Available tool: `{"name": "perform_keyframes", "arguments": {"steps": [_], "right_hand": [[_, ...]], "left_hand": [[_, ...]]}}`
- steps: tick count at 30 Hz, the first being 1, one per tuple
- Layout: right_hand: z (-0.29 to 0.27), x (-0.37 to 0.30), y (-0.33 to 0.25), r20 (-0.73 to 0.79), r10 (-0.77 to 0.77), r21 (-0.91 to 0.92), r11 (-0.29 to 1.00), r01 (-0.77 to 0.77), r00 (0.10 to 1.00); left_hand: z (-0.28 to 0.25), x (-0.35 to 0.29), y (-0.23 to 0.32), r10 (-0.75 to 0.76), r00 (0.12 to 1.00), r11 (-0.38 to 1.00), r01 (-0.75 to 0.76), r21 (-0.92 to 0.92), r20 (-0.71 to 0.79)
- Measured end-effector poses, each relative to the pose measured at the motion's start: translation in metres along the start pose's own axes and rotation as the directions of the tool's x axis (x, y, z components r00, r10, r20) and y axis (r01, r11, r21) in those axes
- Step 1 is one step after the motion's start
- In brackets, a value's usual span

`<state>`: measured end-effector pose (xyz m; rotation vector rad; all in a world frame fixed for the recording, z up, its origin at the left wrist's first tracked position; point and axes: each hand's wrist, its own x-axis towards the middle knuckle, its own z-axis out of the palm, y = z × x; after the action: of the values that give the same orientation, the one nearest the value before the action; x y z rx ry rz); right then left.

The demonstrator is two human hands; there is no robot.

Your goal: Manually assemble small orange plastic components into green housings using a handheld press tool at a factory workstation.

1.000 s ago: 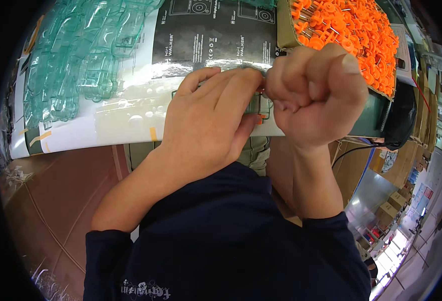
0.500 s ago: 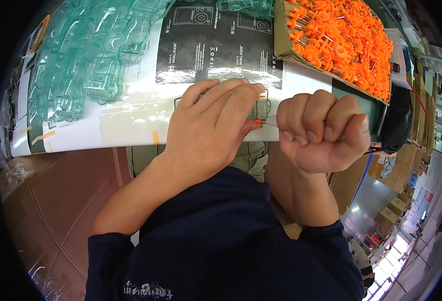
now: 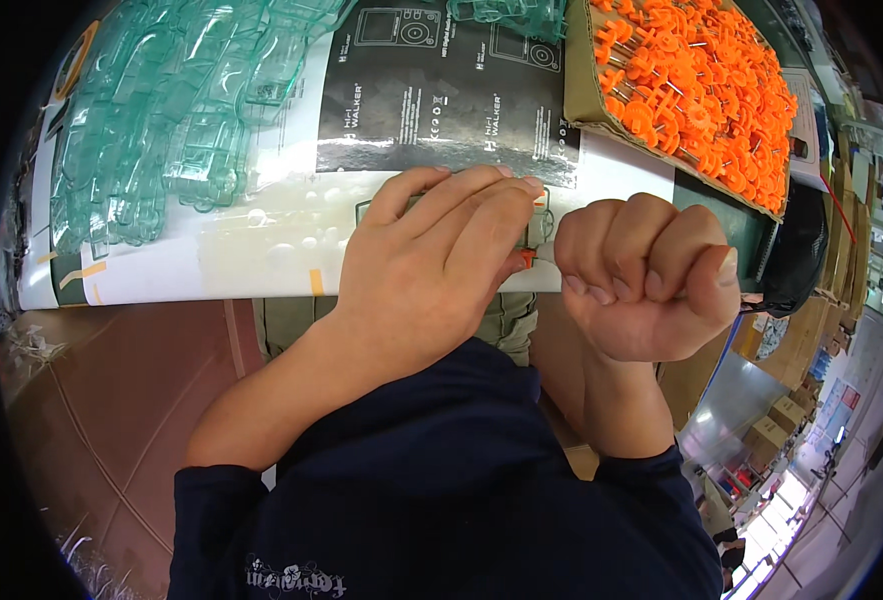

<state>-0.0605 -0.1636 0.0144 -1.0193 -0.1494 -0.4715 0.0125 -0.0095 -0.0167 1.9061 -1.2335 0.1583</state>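
Note:
My left hand (image 3: pixel 426 262) lies over a clear green plastic part (image 3: pixel 540 228) near the front edge of the table and grips it, hiding most of it. At the part's right end a small orange piece (image 3: pixel 528 259) shows beside my left thumb, and another bit of orange peeks out by the fingertips. My right hand (image 3: pixel 646 285) is closed in a fist just right of the orange piece. A thin tip seems to run from the fist to that piece, but what the fingers hold is hidden.
Many clear green plastic parts (image 3: pixel 201 150) are heaped at the left. An open cardboard box (image 3: pixel 583 85) of orange knobs with metal pins (image 3: pixel 696 95) stands at the back right. A black printed sheet (image 3: pixel 391 130) lies on the white table cover (image 3: pixel 181 275).
My right fist has turned slightly and come down a little, close against the part's right end. My left hand keeps its grip; the whole view has shifted slightly.

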Motion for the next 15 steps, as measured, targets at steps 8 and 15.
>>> {"name": "perform_keyframes", "arguments": {"steps": [8,15], "right_hand": [[0.011,0.0,0.005,-0.048,0.025,-0.131,0.991,-0.031,0.999],[0.0,0.01,-0.01,-0.089,0.148,0.178,0.975,-0.131,0.985]], "left_hand": [[0.003,-0.001,-0.003,0.017,1.0,1.0,-0.017,0.012,0.009],[-0.013,0.004,0.0,0.046,0.995,0.997,-0.051,0.053,0.088]]}}
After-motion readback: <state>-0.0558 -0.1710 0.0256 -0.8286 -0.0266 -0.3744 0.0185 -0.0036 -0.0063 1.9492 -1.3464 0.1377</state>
